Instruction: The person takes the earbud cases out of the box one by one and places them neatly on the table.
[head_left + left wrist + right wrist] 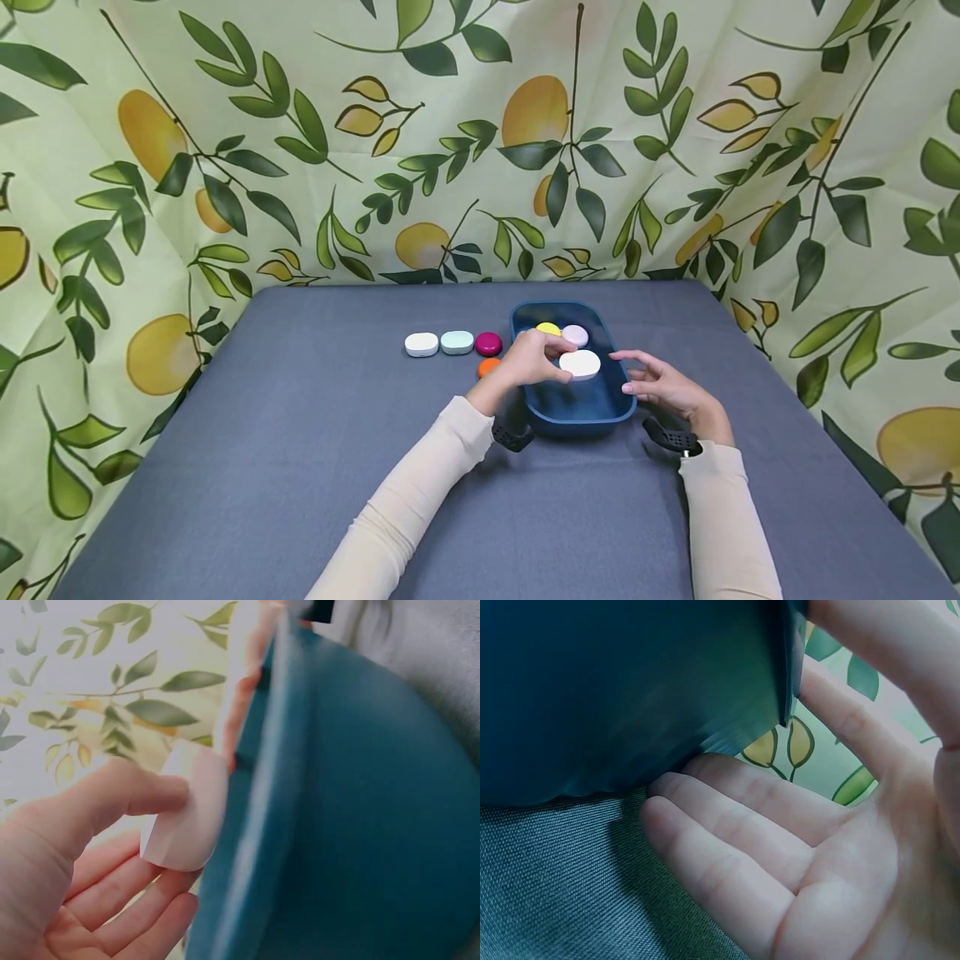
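Note:
My left hand (528, 358) pinches a white oval bar (580, 364) that looks like soap, thumb on one face and fingers on the other. It is held over the dark blue tray (581, 427); the left wrist view shows the bar (191, 814) beside the tray's rim (262, 795). Inside the tray lie a yellow round piece (548, 328) and a pale lilac one (575, 335). At the tray's right side is my right hand (667, 390), fingers loosely bent and spread. In the right wrist view, its fingers (727, 817) lie by the tray's outer wall; contact is hard to tell.
Left of the tray, a white bar (422, 345), a mint bar (457, 342) and a magenta piece (488, 343) stand in a row. An orange piece (488, 366) is partly hidden by the left hand. Leaf-patterned cloth (450, 167) hangs behind the grey table (322, 433).

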`<move>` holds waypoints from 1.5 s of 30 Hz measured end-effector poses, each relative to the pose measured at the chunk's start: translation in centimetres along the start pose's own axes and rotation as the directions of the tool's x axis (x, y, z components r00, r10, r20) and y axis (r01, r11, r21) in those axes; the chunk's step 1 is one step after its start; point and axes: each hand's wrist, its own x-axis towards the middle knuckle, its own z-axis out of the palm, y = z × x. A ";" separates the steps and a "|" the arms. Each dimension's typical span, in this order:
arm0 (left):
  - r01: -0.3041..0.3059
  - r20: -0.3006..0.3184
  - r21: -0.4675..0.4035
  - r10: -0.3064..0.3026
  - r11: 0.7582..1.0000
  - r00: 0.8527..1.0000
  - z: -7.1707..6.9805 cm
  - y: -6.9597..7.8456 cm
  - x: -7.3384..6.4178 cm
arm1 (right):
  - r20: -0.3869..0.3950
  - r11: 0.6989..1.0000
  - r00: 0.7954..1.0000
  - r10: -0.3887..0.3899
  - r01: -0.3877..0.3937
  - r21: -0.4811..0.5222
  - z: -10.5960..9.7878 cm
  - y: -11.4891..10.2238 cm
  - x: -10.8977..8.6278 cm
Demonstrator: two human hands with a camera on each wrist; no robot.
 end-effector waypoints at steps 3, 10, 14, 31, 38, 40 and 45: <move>-0.015 0.003 -0.011 0.016 1.000 1.000 -1.1 -0.2 -0.6 | -0.004 1.000 1.000 0.002 -0.002 0.000 0.1 0.0 0.0; -0.009 -0.006 -0.022 0.008 1.000 1.000 -3.7 -1.7 -2.2 | -0.016 0.999 1.000 0.022 -0.022 -0.034 0.2 0.0 -0.1; 0.023 -0.026 -0.035 -0.024 0.999 0.999 -4.8 -2.8 -3.2 | -0.032 0.998 0.999 0.040 -0.042 -0.046 0.2 0.1 -0.1; 0.046 -0.033 -0.065 -0.048 0.997 0.998 -8.0 -7.1 -6.6 | -0.022 0.999 0.999 0.041 -0.041 -0.005 0.1 0.2 -0.1; 0.060 -0.046 -0.074 -0.064 0.995 0.997 -8.9 -9.0 -7.3 | -0.016 0.999 0.999 0.031 -0.031 -0.008 0.1 0.0 -0.1; 0.066 -0.053 -0.058 -0.069 0.996 0.996 -9.0 -9.4 -7.5 | -0.015 1.000 0.999 0.029 -0.029 -0.012 0.1 -0.1 -0.1; 0.079 -0.065 -0.036 -0.081 0.996 0.995 -9.4 -10.7 -7.7 | -0.017 0.999 0.999 0.029 -0.030 -0.019 0.2 -0.2 -0.2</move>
